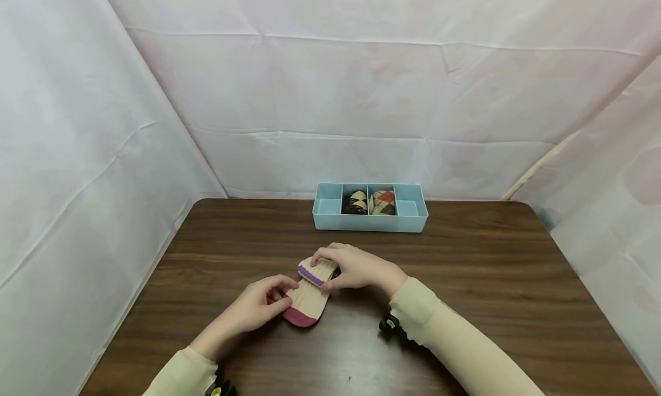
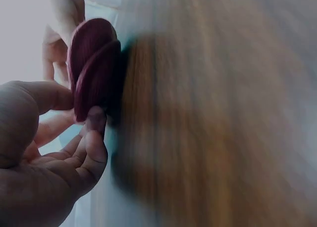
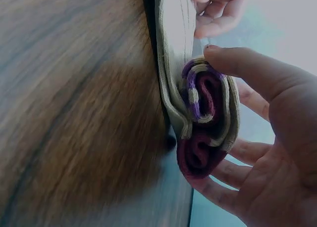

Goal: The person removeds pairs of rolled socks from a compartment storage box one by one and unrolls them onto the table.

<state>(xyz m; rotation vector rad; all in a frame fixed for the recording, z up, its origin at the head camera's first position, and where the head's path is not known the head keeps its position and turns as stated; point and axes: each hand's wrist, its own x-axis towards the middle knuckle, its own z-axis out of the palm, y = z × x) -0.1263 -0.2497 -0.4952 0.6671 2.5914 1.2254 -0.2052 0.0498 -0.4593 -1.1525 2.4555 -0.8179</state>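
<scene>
A cream pair of socks (image 1: 308,299) lies at a slant on the table, its maroon toes (image 2: 91,49) stacked at the near end and its far end folded over, with a purple band across the fold. My left hand (image 1: 256,305) pinches the toe end's left side between thumb and finger. Around the folded far end, the thumb and fingers of my right hand (image 1: 360,268) are curled. Purple, cream and maroon layers of the rolled end (image 3: 193,155) show beside the right hand (image 3: 277,162) in the right wrist view.
A light blue box (image 1: 369,223) with four compartments stands at the table's back edge. Its two middle compartments hold folded argyle fabric (image 1: 382,202) and dark, cream-patterned fabric (image 1: 356,202). Pale sheets (image 1: 320,86) hang behind and beside the brown wooden table (image 1: 496,270).
</scene>
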